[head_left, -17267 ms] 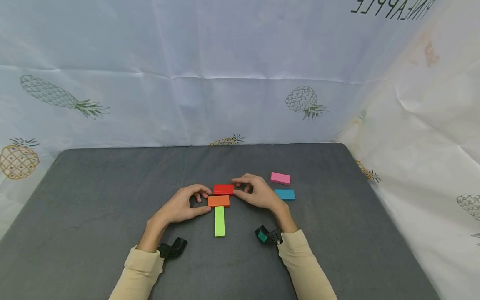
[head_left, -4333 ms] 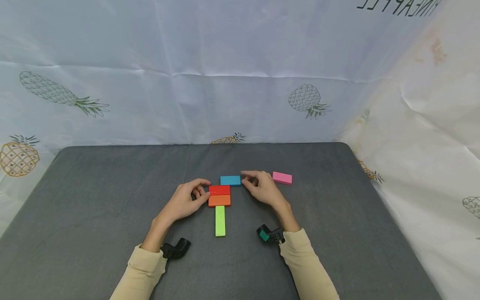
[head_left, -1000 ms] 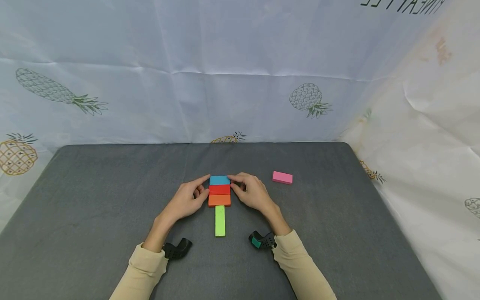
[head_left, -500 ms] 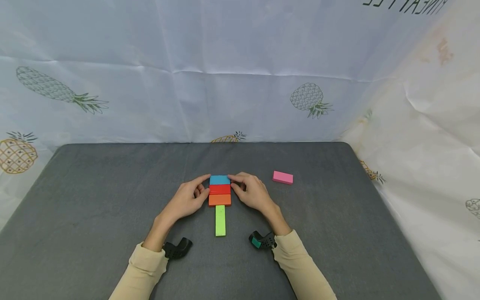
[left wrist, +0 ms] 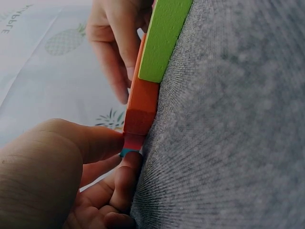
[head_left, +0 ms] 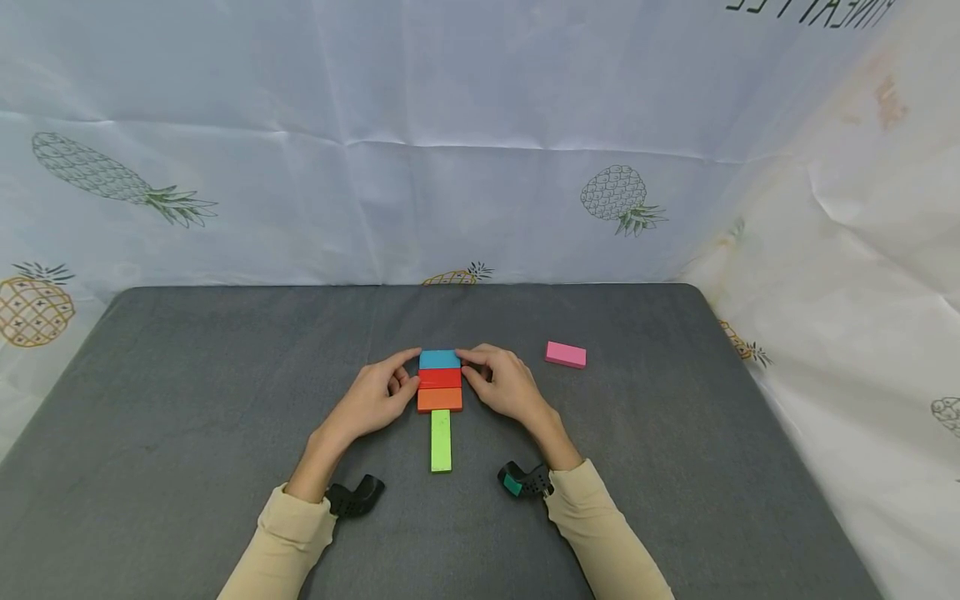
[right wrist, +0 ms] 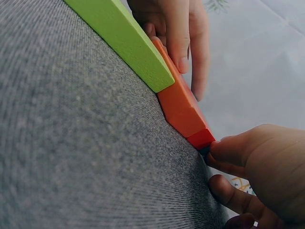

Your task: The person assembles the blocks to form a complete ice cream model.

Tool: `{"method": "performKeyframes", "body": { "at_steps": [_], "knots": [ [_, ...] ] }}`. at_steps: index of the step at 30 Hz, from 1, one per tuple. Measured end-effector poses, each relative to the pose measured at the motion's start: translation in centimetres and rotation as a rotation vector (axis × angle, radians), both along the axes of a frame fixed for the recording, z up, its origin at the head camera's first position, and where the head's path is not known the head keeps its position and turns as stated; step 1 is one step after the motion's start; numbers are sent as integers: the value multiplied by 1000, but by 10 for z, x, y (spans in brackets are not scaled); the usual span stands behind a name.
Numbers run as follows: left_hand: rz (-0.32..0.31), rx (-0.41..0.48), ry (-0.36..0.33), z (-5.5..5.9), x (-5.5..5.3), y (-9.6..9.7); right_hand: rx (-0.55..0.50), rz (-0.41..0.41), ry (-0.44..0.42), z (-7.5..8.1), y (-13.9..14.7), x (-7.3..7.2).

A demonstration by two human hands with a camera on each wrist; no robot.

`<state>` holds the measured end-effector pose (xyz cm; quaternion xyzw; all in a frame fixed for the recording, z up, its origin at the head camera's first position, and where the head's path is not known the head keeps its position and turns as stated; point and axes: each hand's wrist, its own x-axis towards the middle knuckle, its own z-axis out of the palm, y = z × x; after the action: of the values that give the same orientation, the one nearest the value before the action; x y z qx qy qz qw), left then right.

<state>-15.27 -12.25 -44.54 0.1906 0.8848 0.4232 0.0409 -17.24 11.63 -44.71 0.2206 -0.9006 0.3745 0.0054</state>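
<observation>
Several flat colored wooden blocks form a T-like figure in the head view. A light green block [head_left: 441, 442] points toward me. Beyond it lie an orange block [head_left: 439, 400], a red block [head_left: 439, 378] and a blue block [head_left: 439, 359], crosswise and side by side. My left hand [head_left: 369, 398] has its index fingertip at the blue block's left end and its thumb at the red one's. On the other side my right hand [head_left: 504, 385] touches the right ends with index fingertip and thumb. The wrist views show fingertips against the block ends.
A pink block [head_left: 566, 355] lies apart, to the right of my right hand on the dark grey table [head_left: 225, 358]. Behind the table hangs a pale curtain [head_left: 480, 83] with pineapple prints.
Since the oldest frame the red block has slid left into line with the orange one. The blue block has come from the right to behind the red. The last second shows almost no motion.
</observation>
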Motion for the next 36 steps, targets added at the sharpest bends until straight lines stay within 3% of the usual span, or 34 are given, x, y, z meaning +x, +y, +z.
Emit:
{"method": "performKeyframes", "body": {
  "at_steps": [20,29,36],
  "knots": [
    [3,1,1,-1,0,-1,-32,23,9,2,4,-1],
    [-11,29,37,-3,0,-2,-181,-240,70,23,27,-6],
    [-15,35,51,-3,0,-4,-230,-241,84,32,46,-10]
  ]
}}
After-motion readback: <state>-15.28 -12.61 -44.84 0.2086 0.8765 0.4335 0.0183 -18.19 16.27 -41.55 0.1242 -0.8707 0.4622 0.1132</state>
